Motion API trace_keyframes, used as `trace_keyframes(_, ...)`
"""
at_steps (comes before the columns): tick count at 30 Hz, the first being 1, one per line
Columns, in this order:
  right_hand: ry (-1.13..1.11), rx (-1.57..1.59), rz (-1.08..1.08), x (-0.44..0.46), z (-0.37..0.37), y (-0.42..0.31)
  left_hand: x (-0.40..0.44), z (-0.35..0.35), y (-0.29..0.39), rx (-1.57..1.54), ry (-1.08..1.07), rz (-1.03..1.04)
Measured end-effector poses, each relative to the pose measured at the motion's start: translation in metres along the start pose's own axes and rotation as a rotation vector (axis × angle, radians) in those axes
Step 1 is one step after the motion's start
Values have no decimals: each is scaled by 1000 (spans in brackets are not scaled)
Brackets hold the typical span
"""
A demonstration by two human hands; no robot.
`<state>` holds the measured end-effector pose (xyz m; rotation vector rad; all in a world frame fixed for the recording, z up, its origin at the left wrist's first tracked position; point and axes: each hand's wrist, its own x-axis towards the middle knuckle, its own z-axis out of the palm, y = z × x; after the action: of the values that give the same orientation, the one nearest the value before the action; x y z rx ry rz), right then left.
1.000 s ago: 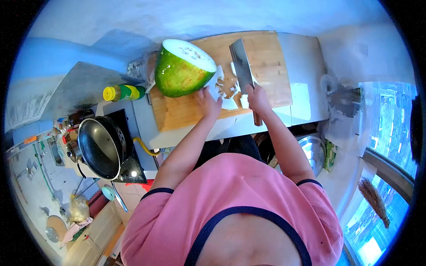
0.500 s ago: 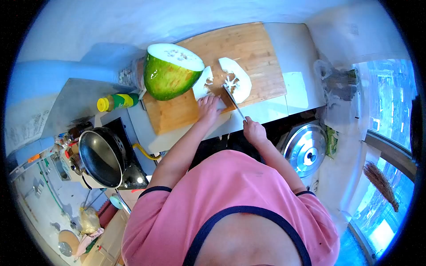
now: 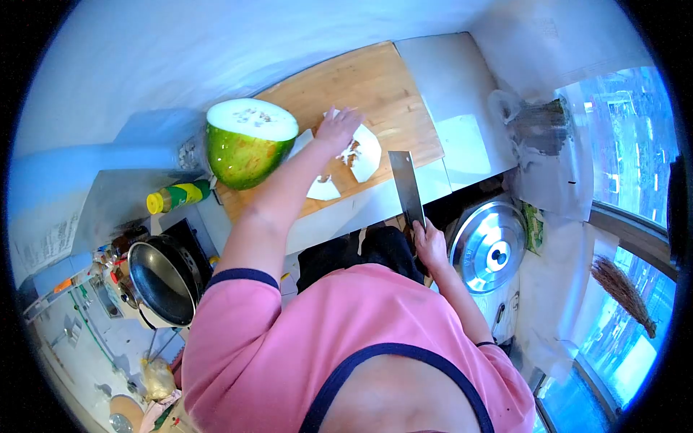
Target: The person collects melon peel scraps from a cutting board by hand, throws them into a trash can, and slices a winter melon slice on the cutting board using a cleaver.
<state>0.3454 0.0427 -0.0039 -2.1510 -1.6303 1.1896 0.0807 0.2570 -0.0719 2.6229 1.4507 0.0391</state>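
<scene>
My left hand (image 3: 339,131) reaches over the wooden cutting board (image 3: 390,86), its fingers on the upper end of a curved white melon slice (image 3: 367,154). My right hand (image 3: 431,245) grips a cleaver (image 3: 407,186) by its handle, the broad blade pointing up beside the board's front edge. Another white piece (image 3: 324,189) lies near the front of the board, partly hidden by my left forearm. The large green melon (image 3: 245,155) stands at the board's left end with its white, seedy cut face up.
A yellow-capped bottle (image 3: 177,196) lies left of the melon. Beyond it a black pan (image 3: 160,283) sits on the stove. A shiny metal lid (image 3: 489,247) is below the counter at right. The wall runs behind the board.
My left hand has moved from the front piece up to the curved slice. My right hand has drawn the cleaver off the slice, to the right and toward my body. The view has shifted.
</scene>
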Motion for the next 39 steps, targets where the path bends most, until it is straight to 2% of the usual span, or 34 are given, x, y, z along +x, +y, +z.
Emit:
trace_keyframes(2,2,49,48,-3,-2,9,13,-6,-3,-26,-290,-13)
trace_keyframes(4,-5,89,83,-5,-6,13,15,2,-11,-14,-272,6)
trace_keyframes(6,-10,131,109,-4,-12,15,10,-12,-9,-14,-399,-16)
trace_keyframes(10,-11,217,62,5,-23,17,-11,-5,-15,-176,-368,-149)
trace_keyframes(12,-36,216,41,15,-28,18,-22,-7,-15,-372,-463,-320)
trace_keyframes(13,-60,213,22,20,-32,15,-31,-3,-12,-367,-463,-325)
trace_keyframes(15,-44,175,-35,31,-38,8,-38,0,-2,-227,-216,-207)
trace_keyframes(16,-36,130,-82,35,-41,5,-37,3,0,-228,-213,-213)
trace_keyframes(18,-41,142,-91,39,-44,0,-32,-1,6,-204,-298,-275)
trace_keyframes(22,-56,125,-87,39,-41,5,-27,1,6,-184,-356,-267)
trace_keyframes(25,-56,146,-78,34,-43,1,-28,-17,3,-278,-411,-392)
trace_keyframes(27,-50,187,-81,30,-41,2,-40,-13,-2,-587,-370,-566)
trace_keyframes(28,-47,192,-86,29,-40,-1,-45,-10,-3,-581,-367,-565)
trace_keyframes(30,57,153,-183,24,-45,-15,-58,-16,2,-1323,-431,-926)
trace_keyframes(31,101,151,-239,22,-46,-20,-65,-17,7,-1457,-353,-1008)
trace_keyframes(32,92,151,-244,18,-48,-28,-71,-24,15,-1457,-348,-1018)
trace_keyframes(34,279,201,-573,15,-54,-47,-78,-42,29,-1851,-94,-1013)
trace_keyframes(35,296,193,-647,12,-59,-61,-77,-48,37,-1816,53,-1137)
trace_keyframes(36,299,191,-656,9,-63,-74,-76,-57,41,-1818,63,-1132)
trace_keyframes(38,247,67,-844,4,-72,-97,-75,-81,51,-1970,283,-1185)
trace_keyframes(39,265,-22,-904,0,-73,-109,-75,-108,59,-2041,358,-1069)
